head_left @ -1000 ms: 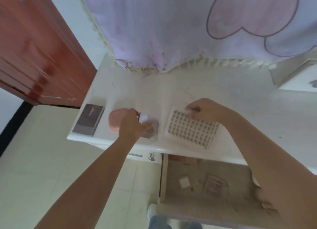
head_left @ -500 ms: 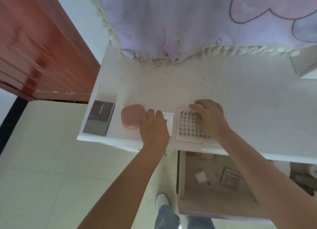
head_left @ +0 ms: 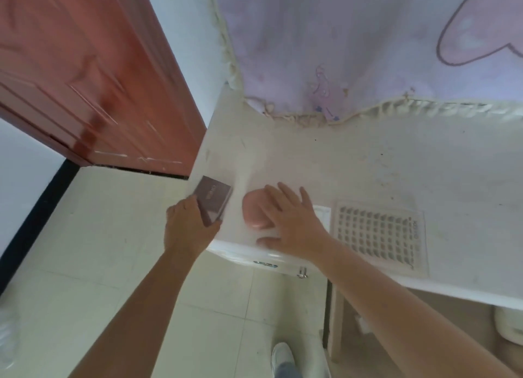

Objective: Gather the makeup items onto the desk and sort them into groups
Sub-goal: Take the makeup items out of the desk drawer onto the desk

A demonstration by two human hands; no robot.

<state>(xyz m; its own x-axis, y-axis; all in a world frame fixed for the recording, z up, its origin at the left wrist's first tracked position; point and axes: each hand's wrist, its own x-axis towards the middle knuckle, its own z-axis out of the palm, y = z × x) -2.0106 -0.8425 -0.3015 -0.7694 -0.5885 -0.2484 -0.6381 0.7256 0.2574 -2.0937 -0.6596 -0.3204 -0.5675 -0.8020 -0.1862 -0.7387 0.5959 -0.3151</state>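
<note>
Left hand [head_left: 188,229]: gripping the dark box [head_left: 212,199] at the bench [head_left: 368,165] corner.
Right hand [head_left: 291,219]: fingers spread flat over the pink case [head_left: 252,210].

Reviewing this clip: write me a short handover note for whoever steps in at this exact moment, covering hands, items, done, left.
Left hand: grips the dark box at the desk's left front corner.
Right hand: open, fingers spread flat over the pink case.
Also on the desk: a small white packet beside the right hand, then the gridded palette sheet further right.
Done: four items lie in a row along the front edge.
Left: the drawer below the desk is open, its contents unclear; check it and finish grouping.
</note>
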